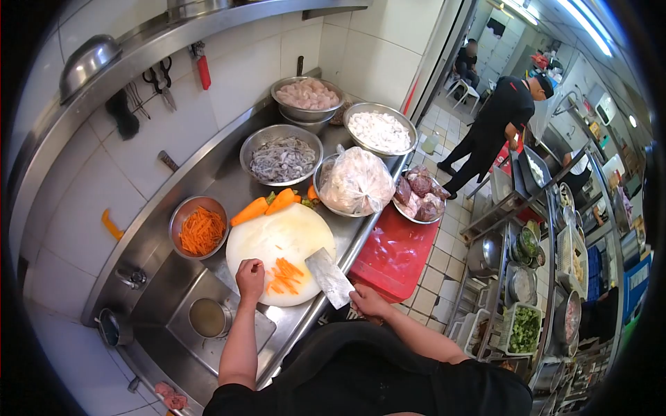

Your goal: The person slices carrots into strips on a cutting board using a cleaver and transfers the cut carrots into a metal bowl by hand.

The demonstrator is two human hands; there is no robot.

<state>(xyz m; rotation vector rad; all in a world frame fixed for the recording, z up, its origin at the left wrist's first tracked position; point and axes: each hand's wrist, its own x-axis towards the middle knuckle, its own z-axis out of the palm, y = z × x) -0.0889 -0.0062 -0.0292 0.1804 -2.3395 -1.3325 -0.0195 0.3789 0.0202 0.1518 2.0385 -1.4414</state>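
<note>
My right hand (369,302) grips a cleaver (330,279) by its handle, the broad blade reaching over the right edge of a round white cutting board (277,239). Over the board's lower left edge is my left hand (250,279), its fingers curled closed; anything inside them is hidden. Cut carrot strips (284,276) lie loose on the board between the hand and the blade. Whole peeled carrots (260,208) rest at the board's far edge. A metal bowl of shredded carrot (202,231) stands to the left of the board.
Behind the board are bowls of grey strips (283,159), pale meat (306,93), white pieces (379,132) and a bagged food (355,180). Dark red meat (420,195) sits by a red board (395,253). A sink (229,347) lies left. A co-worker (496,128) stands at right.
</note>
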